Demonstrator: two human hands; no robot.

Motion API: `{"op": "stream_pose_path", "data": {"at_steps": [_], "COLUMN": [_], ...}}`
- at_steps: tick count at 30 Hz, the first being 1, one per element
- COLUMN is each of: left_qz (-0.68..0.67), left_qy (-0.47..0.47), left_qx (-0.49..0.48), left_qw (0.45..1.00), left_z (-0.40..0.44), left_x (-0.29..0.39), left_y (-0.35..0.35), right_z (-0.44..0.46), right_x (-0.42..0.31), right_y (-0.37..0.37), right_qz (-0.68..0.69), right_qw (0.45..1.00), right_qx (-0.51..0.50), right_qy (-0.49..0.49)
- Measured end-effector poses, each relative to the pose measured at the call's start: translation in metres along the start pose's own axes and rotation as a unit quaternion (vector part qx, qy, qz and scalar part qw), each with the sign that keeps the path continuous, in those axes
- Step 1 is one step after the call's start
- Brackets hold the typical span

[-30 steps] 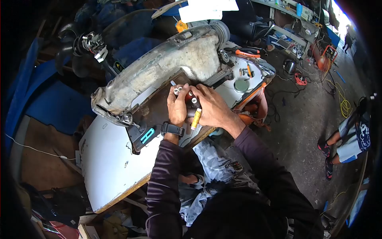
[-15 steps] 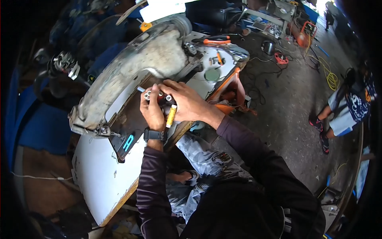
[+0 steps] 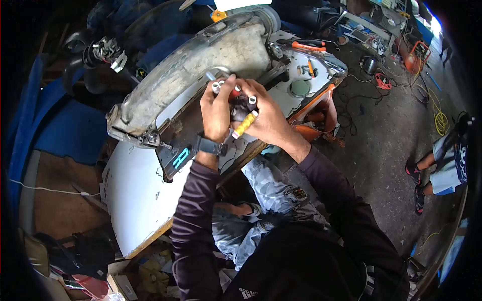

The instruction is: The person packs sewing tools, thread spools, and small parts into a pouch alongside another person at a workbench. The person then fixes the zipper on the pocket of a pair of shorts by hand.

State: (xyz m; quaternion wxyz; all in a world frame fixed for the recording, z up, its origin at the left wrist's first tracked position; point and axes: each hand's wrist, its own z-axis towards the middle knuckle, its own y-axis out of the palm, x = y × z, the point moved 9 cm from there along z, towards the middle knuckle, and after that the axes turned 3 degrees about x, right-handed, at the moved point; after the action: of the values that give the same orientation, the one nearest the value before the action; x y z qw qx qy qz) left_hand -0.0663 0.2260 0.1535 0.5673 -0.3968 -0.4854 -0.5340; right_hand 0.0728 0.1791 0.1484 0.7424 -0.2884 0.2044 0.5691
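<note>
Both my hands are cupped around a bunch of several thread spools over the table, in front of the sewing machine (image 3: pixel 201 60). My left hand (image 3: pixel 216 115) is closed on the spools' left side, where pale spool ends (image 3: pixel 218 86) show between the fingers. On the other side, my right hand (image 3: pixel 273 118) wraps round the bunch. A yellow thread spool (image 3: pixel 245 125) sticks out slantwise at its palm. Just above that is a dark thread spool (image 3: pixel 251 104) with a white end. A bit of red thread (image 3: pixel 235 92) shows between the hands; fingers hide the rest.
The white table (image 3: pixel 135 200) extends to the lower left. Orange-handled pliers (image 3: pixel 309 46), a small orange-handled tool (image 3: pixel 311 68) and a round green disc (image 3: pixel 299 89) lie beyond my right hand. An orange pouch (image 3: pixel 324 113) hangs at the edge. A person (image 3: pixel 442 165) stands at right.
The yellow spool has tipped from nearly upright to a slant, and more of the dark spool shows. My hands stay closed round the bunch. The whole view has shifted.
</note>
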Motion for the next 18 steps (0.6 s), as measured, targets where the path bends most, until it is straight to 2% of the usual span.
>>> {"op": "stream_pose_path", "data": {"at_steps": [1,2,3,5,7,11,16,18], "left_qz": [-0.009,0.039,0.005,-0.025,0.032,0.012,-0.013,-0.014], "left_qy": [-0.034,-0.039,-0.08,-0.092,-0.074,-0.077,-0.137,-0.17], "left_qx": [-0.017,-0.023,-0.04,-0.041,-0.058,-0.066,-0.101,-0.12], "left_qw": [0.999,0.998,0.996,0.995,0.995,0.995,0.985,0.978], "left_z": [0.002,0.005,0.008,0.02,0.017,0.023,0.033,0.038], "left_x": [0.004,0.013,0.01,0.004,0.016,0.012,-0.007,-0.015], "left_y": [0.003,0.004,0.005,0.005,0.009,0.011,0.016,0.02], "right_z": [0.002,0.004,0.004,0.005,0.005,-0.002,0.002,0.004], "right_x": [-0.001,-0.001,0.0,0.007,0.012,0.033,0.032,0.03], "right_y": [0.001,0.002,0.003,0.007,0.012,0.022,0.021,0.016], "right_qz": [0.012,0.012,0.012,0.063,0.096,0.168,0.27,0.242], "right_qw": [1.0,0.999,0.999,0.995,0.991,0.972,0.926,0.927], "right_qx": [0.004,0.009,0.012,0.028,0.024,0.01,-0.026,-0.036], "right_qy": [0.013,0.033,0.051,0.073,0.089,0.165,0.262,0.283]}}
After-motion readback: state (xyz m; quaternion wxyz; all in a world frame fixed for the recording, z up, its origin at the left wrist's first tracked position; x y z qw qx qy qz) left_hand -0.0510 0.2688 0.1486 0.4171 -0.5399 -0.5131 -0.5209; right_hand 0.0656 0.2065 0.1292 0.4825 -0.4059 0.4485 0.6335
